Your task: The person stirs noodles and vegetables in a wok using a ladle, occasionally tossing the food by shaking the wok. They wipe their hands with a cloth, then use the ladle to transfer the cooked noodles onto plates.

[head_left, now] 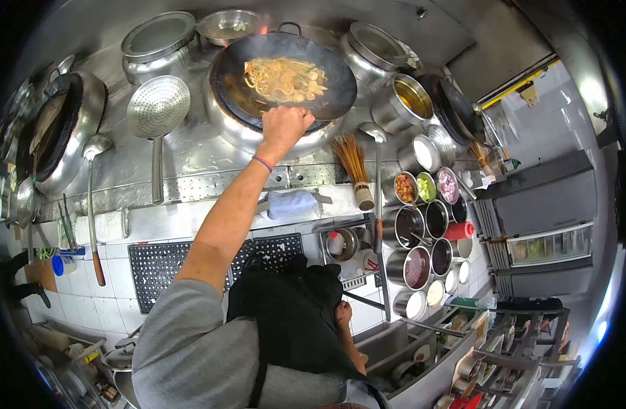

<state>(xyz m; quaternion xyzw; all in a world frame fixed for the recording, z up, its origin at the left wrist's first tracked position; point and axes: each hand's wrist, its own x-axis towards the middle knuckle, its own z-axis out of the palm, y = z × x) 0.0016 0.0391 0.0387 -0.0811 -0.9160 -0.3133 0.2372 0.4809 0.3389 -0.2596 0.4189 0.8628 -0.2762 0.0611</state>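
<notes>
My left hand (284,126) reaches forward and grips the near rim of a black wok (340,85) on the burner. The wok holds noodles (282,78) with bits of vegetable. A blue band sits on that wrist. My right hand (342,315) hangs low beside my black apron (292,320), fingers curled near the counter edge. Whether it holds anything is hidden. A long-handled ladle (376,177) lies to the right of the wok, its bowl close to the wok's rim.
A perforated skimmer (158,109) and a second ladle (94,198) lie left of the wok. A second wok (54,129) sits far left. Metal pots (156,41) stand behind. Sauce and seasoning containers (422,225) crowd the right. A bamboo brush (354,170) and blue cloth (292,202) lie in front.
</notes>
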